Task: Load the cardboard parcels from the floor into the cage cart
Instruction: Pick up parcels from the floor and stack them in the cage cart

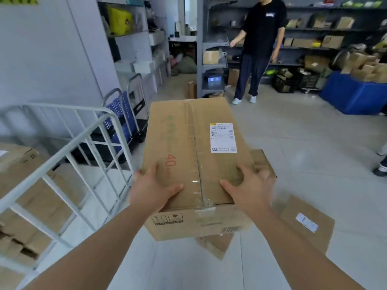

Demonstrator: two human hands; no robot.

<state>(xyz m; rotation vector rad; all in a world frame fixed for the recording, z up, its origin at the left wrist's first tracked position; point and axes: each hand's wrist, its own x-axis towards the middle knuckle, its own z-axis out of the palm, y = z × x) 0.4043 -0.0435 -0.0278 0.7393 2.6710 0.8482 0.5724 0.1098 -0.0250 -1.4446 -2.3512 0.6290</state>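
Gripping the near end of the long cardboard parcel [194,143], the left hand [156,190] and the right hand [249,189] each clamp a side edge, thumb on top, and hold it above other parcels [307,225] on the floor [303,143]. Since its far end looks unsupported, the person should probably shift the hands underneath before swinging it left over the rail of the cage cart [62,151], away from the bystander [259,49] ahead.
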